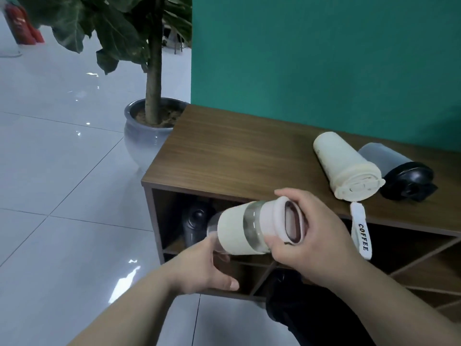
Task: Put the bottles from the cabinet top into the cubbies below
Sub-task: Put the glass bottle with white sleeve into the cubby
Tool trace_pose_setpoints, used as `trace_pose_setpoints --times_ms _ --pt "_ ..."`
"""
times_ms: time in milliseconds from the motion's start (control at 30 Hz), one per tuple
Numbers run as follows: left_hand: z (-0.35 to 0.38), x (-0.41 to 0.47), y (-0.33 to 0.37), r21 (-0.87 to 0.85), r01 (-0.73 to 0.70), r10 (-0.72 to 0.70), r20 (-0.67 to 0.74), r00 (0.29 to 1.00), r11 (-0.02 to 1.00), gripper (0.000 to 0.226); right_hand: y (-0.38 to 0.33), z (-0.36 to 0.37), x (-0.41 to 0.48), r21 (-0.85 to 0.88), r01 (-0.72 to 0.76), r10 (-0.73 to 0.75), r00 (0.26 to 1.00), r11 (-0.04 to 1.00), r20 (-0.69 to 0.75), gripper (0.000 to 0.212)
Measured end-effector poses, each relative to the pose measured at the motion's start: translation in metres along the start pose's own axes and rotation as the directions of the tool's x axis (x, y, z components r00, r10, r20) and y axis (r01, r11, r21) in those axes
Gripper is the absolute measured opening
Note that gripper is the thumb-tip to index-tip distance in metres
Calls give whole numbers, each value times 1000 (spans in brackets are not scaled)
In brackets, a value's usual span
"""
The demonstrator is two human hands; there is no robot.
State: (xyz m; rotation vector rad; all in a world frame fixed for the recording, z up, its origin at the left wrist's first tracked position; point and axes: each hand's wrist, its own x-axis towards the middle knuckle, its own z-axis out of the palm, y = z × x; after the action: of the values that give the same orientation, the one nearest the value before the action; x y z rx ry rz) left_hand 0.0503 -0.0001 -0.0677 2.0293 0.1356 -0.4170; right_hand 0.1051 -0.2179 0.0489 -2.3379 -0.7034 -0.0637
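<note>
**Both hands on glass bottle, base pointing at upper-left cubby**

Both hands are gripping one glass bottle (245,227), lying roughly horizontal in front of the cabinet (224,156). Right hand (309,236) is wrapping the pink lid end, fingers curled over the top, thumb underneath at the neck. Left hand (202,265) is cupping the clear base end from below, fingers closed around it, thumb sticking out toward the right hand. Bottle has a cream sleeve around the middle, glass showing either side.

Base end is sitting at the mouth of the upper-left cubby (174,221), just past the left fingers. A dark bottle (194,226) is already lying in that cubby, right behind the glass base; can't tell if they're touching.

Beyond and to the right of the right hand, on the cabinet top: cream bottle (346,166) lying on its side, white "COFFEE" strap (360,231) hanging over the front edge just beside the right hand. Grey bottle with black lid (399,171) is lying right beside the cream one, farther right.
</note>
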Motion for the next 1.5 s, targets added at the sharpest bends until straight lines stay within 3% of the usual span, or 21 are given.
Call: trace_pose_setpoints --times_ms 133,333,467,633,867,1067,1500 --pt "39 18 -37 -158 126 -144 -111 983 979 78 30 31 1 -174 24 21 967 985 255 78" --pt "90 64 -48 45 147 -128 -291 948 988 70 74 84 18 -219 5 75 932 976 356 86" --pt "103 97 -51 39 191 -159 -404 901 981 55 97 104 35 -161 -27 82 935 987 346 95" --pt "108 124 -69 50 235 -191 -431 882 971 59 115 125 46 -99 -111 139 926 989 351 96" --pt "102 140 -63 -45 242 -236 -460 856 969 68 124 134 58 -62 -257 265 937 964 226 73" --pt "111 139 -60 -119 262 -285 -508 813 958 76 131 137 55 -17 -318 312 919 948 239 73" --pt "108 144 -64 -125 278 -304 -468 830 952 78 131 149 50 74 -402 395 914 913 91 79"
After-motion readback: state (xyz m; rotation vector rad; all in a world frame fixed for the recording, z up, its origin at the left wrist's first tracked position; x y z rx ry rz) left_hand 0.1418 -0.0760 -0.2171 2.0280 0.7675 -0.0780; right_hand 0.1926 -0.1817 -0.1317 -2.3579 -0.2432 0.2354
